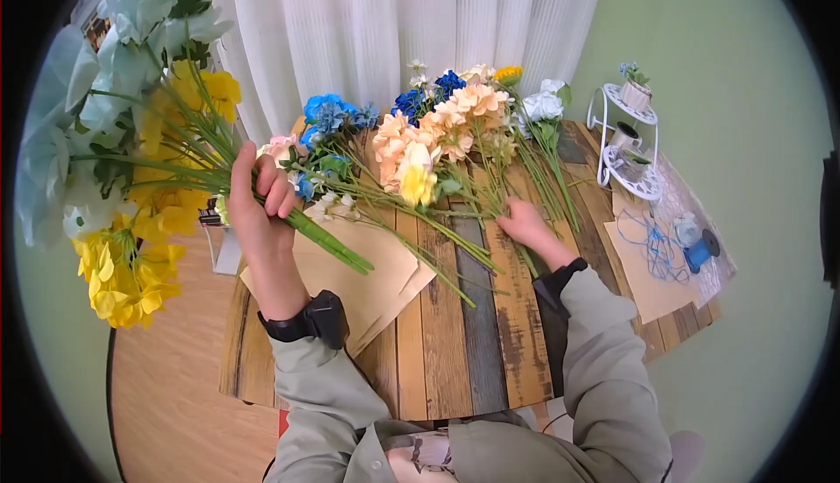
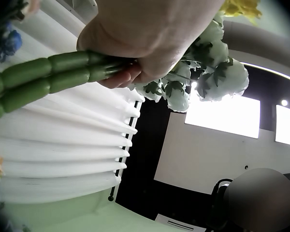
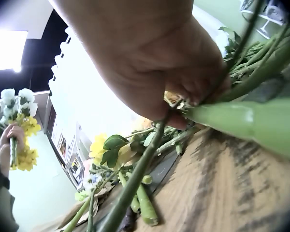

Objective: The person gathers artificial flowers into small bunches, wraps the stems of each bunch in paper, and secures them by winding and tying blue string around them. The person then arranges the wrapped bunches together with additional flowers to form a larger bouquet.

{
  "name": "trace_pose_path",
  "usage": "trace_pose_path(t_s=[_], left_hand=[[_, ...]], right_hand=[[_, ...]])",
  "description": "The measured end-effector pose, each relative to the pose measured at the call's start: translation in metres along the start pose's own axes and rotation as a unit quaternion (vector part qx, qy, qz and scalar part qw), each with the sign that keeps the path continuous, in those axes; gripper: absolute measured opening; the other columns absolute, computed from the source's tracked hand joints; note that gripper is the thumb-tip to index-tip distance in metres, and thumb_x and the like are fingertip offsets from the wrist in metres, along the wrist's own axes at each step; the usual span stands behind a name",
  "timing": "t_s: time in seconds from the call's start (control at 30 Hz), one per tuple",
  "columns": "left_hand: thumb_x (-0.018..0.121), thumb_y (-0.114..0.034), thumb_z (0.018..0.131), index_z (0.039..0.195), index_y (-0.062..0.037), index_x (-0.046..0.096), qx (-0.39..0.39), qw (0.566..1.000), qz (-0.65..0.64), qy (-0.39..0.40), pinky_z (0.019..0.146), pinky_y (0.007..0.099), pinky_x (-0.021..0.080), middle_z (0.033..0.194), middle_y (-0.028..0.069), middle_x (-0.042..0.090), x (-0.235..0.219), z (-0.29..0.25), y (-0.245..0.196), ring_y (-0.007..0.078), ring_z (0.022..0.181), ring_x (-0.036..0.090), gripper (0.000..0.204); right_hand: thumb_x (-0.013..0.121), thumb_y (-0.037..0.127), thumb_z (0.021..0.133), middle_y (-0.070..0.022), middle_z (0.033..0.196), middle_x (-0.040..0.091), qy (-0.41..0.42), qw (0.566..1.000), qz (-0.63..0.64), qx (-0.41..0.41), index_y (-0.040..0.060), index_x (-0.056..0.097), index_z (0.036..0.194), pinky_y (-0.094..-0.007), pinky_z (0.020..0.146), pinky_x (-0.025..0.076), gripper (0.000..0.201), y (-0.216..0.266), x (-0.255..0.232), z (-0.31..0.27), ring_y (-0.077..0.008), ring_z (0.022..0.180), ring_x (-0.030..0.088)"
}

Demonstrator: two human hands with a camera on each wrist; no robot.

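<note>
My left hand [image 1: 262,229] is raised at the left and grips the green stems [image 1: 337,245] of an artificial flower bouquet. Its heads are large pale-blue blooms [image 1: 127,10] and yellow flowers [image 1: 131,277], spread to the left. In the left wrist view, the thick jointed stems [image 2: 38,79] jut from the fist. Over the table, my right hand [image 1: 528,227] pinches a green stem [image 3: 241,121] among those below the peach flowers [image 1: 468,120]; the fingertips are partly hidden in the right wrist view. A pale bloom with a yellow tip [image 1: 417,181] lies left of that hand.
Blue flowers [image 1: 328,115] and white flowers [image 1: 542,102] lie along the back of the wooden table [image 1: 446,343]. Brown paper sheets [image 1: 359,295] lie at left. A white tiered stand [image 1: 634,181], blue ribbon spool [image 1: 700,251] and tangled blue cord [image 1: 652,242] are at right.
</note>
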State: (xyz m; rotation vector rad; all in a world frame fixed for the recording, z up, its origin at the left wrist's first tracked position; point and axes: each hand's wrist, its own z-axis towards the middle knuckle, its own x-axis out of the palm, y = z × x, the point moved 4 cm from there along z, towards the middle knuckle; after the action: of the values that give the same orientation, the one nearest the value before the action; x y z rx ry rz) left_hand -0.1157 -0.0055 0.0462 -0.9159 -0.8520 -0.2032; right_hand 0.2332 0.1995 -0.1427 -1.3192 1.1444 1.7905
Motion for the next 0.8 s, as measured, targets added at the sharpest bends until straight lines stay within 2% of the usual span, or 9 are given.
trace_pose_path(t_s=[0.07,0.1,0.33,0.47,0.53,0.6,0.67,0.73,0.8], left_hand=[[0.054,-0.024,0.092,0.067,-0.0136,0.037,0.002,1.0,0.001,0.015,0.035,0.0215,0.018,0.055,-0.006,0.026,-0.001,0.0,-0.003,0.0035,0.039,0.024,0.032],[0.054,-0.023,0.091,0.067,-0.0136,0.037,-0.002,1.0,0.008,0.015,0.035,0.0215,0.018,0.056,-0.0058,0.026,-0.001,-0.001,-0.003,0.0035,0.039,0.024,0.032],[0.056,-0.019,0.09,0.076,-0.0114,0.047,-0.003,0.998,0.029,0.058,0.035,0.0215,0.019,0.057,-0.0053,0.03,0.008,-0.005,0.004,0.004,0.038,0.025,0.019],[0.058,-0.018,0.089,0.078,-0.011,0.048,-0.023,0.998,0.048,0.041,0.034,0.0218,0.019,0.056,-0.0046,0.032,0.015,-0.009,0.007,0.0048,0.037,0.026,0.017],[0.058,-0.017,0.089,0.078,-0.0109,0.047,-0.025,0.997,0.051,0.049,0.034,0.0219,0.018,0.056,-0.0044,0.031,0.013,-0.008,0.008,0.0046,0.037,0.026,0.017],[0.058,-0.017,0.089,0.078,-0.0109,0.047,-0.024,0.997,0.055,0.051,0.034,0.0219,0.018,0.056,-0.0045,0.031,0.01,-0.006,0.006,0.0045,0.038,0.025,0.016],[0.053,-0.017,0.093,0.077,-0.0119,0.044,-0.022,0.996,0.056,0.059,0.033,0.0216,0.017,0.056,-0.0048,0.03,0.01,-0.005,0.004,0.0035,0.037,0.024,0.018],[0.052,-0.017,0.093,0.077,-0.0119,0.044,-0.023,0.997,0.059,0.05,0.034,0.021,0.017,0.057,-0.005,0.03,0.01,-0.006,0.001,0.0031,0.037,0.024,0.019],[0.052,-0.016,0.093,0.076,-0.0117,0.044,-0.017,0.997,0.052,0.05,0.034,0.0204,0.017,0.057,-0.0052,0.03,0.007,-0.005,-0.003,0.0026,0.038,0.024,0.019]], right_hand=[[0.06,0.022,0.082,-0.0202,0.078,0.062,-0.049,0.949,0.297,0.09,-0.0023,0.052,0.104,-0.0381,0.061,0.051,0.034,-0.005,-0.015,-0.006,-0.0242,0.063,0.065],[0.058,0.015,0.085,-0.0147,0.077,0.063,-0.058,0.955,0.278,0.083,-0.0016,0.051,0.105,-0.0337,0.051,0.05,0.027,-0.01,-0.011,-0.003,-0.0197,0.05,0.061],[0.057,0.012,0.09,-0.0051,0.081,0.059,-0.107,0.788,0.606,0.018,0.0014,0.047,0.102,-0.0258,0.044,0.045,0.02,0.051,-0.06,0.006,-0.0094,0.058,0.056],[0.058,0.013,0.09,-0.0049,0.084,0.059,-0.077,0.829,0.553,-0.02,0.0024,0.047,0.102,-0.0246,0.052,0.047,0.019,0.092,-0.054,0.032,-0.0084,0.069,0.056],[0.056,0.019,0.092,-0.0062,0.086,0.061,-0.083,0.842,0.523,-0.101,0.0018,0.046,0.105,-0.0269,0.062,0.049,0.023,0.104,-0.039,0.049,-0.0113,0.078,0.058],[0.056,0.018,0.09,-0.0082,0.09,0.064,-0.078,0.862,0.495,-0.076,-0.0006,0.051,0.105,-0.0303,0.072,0.049,0.024,0.09,-0.018,0.067,-0.0174,0.08,0.061],[0.055,0.015,0.086,-0.0104,0.095,0.066,-0.009,0.916,0.369,-0.159,-0.002,0.057,0.101,-0.0335,0.08,0.046,0.023,0.09,-0.01,0.068,-0.0238,0.085,0.062],[0.055,0.01,0.081,-0.0114,0.096,0.066,0.017,0.949,0.303,-0.081,-0.0004,0.061,0.096,-0.0361,0.085,0.045,0.019,0.08,0.0,0.063,-0.0285,0.091,0.06],[0.057,0.013,0.08,-0.0139,0.095,0.064,-0.081,0.975,0.065,-0.198,0.0014,0.061,0.097,-0.0385,0.086,0.044,0.021,0.085,-0.007,0.046,-0.0318,0.096,0.056]])
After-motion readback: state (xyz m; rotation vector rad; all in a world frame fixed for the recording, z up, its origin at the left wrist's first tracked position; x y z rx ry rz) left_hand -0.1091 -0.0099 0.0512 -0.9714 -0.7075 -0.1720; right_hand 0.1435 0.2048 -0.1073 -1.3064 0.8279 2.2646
